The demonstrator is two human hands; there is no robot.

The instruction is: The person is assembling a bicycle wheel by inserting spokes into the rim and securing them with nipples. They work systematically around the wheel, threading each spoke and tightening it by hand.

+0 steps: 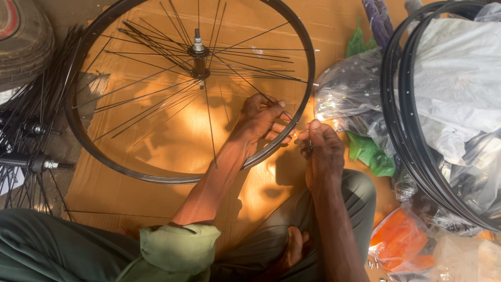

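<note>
A black bicycle wheel rim [156, 176] lies flat on brown cardboard [130, 196], with thin spokes running to a metal hub [199, 54] at its centre. My left hand [261, 121] reaches inside the rim at its right side and pinches a spoke [249, 83] against the rim wall. Just outside the rim, my right hand [321, 149] pinches a small metal piece at the rim's outer face. The two hands almost touch across the rim. I sit cross-legged, a bare foot [292, 248] below the hands.
Stacked black rims [404, 136] stand at the right around crumpled plastic sheeting. Clear plastic bags [349, 89], green bags [371, 154] and an orange packet [399, 240] lie between. Spoked hubs [31, 162] lie at the left, a tyre [23, 39] at top left.
</note>
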